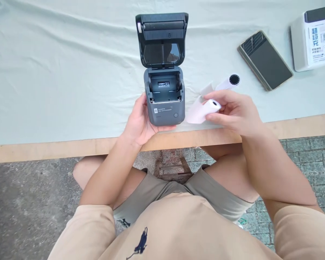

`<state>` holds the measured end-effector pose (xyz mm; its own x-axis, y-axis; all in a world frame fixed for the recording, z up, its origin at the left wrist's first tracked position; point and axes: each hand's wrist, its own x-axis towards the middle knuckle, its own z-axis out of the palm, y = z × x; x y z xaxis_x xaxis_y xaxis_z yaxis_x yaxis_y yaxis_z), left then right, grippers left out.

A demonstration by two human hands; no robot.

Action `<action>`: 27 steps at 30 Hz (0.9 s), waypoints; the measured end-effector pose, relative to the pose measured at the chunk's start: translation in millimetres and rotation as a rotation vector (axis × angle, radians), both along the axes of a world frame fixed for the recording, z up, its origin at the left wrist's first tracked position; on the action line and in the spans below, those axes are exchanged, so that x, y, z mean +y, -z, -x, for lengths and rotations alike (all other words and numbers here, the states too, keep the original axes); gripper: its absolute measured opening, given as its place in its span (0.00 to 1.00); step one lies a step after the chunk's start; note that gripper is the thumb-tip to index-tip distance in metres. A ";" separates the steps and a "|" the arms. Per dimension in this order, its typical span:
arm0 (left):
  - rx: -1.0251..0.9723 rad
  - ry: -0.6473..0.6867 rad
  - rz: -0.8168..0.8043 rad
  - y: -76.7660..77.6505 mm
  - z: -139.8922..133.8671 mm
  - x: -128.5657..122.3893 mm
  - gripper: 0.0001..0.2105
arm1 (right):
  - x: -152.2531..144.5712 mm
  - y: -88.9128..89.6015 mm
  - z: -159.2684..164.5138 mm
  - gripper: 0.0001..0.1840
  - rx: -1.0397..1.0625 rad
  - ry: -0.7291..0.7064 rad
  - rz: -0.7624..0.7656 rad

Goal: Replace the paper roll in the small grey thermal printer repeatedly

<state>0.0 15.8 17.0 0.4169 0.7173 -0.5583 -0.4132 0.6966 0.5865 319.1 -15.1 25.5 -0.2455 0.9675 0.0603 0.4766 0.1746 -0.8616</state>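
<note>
A dark grey label printer (166, 117) stands near the table's front edge, its lid (162, 39) swung up and its paper bay bare. My left hand (142, 121) grips the printer from the left, with fingers under its front end. To the right, my right hand (233, 110) pinches a small white paper roll (212, 105) between thumb and fingers; a loose strip of its paper hangs toward the printer. Just behind that hand lies another white roll (227, 81) with a black ribbed core end.
A smartphone (268, 59) lies face up at the back right. Beside it stands a white box-shaped device (312, 41) with a printed label. Pale green cloth (56, 79) covers the table, whose wooden front edge (56, 148) runs above my lap.
</note>
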 end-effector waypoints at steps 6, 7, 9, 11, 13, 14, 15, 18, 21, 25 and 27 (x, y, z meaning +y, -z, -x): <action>-0.003 0.002 -0.009 3.1 -3.4 -1.7 0.36 | 1.6 -27.2 13.3 0.33 0.499 -0.216 0.191; -0.003 0.002 -0.008 3.3 -4.6 -2.1 0.36 | 3.6 -34.3 21.4 0.32 0.509 -0.288 0.209; -0.001 -0.006 -0.009 3.8 -6.7 -2.8 0.36 | 9.5 -49.5 41.2 0.26 0.485 -0.393 0.209; 0.000 -0.042 -0.012 4.0 -7.5 -3.1 0.35 | 16.6 -63.6 61.5 0.16 0.354 -0.393 0.106; -0.009 -0.058 0.003 3.8 -7.1 -3.5 0.33 | 24.0 -73.4 77.4 0.11 0.120 -0.318 -0.066; -0.016 -0.052 0.016 3.6 -6.7 -4.0 0.33 | 27.6 -75.7 82.7 0.14 0.002 -0.272 -0.137; -0.022 -0.039 0.026 3.3 -6.3 -4.9 0.33 | 31.0 -76.1 86.2 0.16 -0.097 -0.231 -0.195; -0.019 -0.042 0.004 2.4 -7.0 -9.6 0.31 | 38.6 -68.3 88.0 0.16 -0.328 -0.151 -0.264; -0.017 -0.072 -0.041 2.4 -10.0 -14.5 0.29 | 41.7 -57.5 85.1 0.12 -0.536 -0.140 -0.302; -0.021 -0.057 -0.056 4.3 -12.5 -15.3 0.27 | 42.8 -51.9 84.2 0.11 -0.629 -0.140 -0.373; -0.014 -0.060 -0.057 5.2 -12.8 -14.1 0.25 | 43.9 -52.6 85.0 0.12 -0.642 -0.137 -0.362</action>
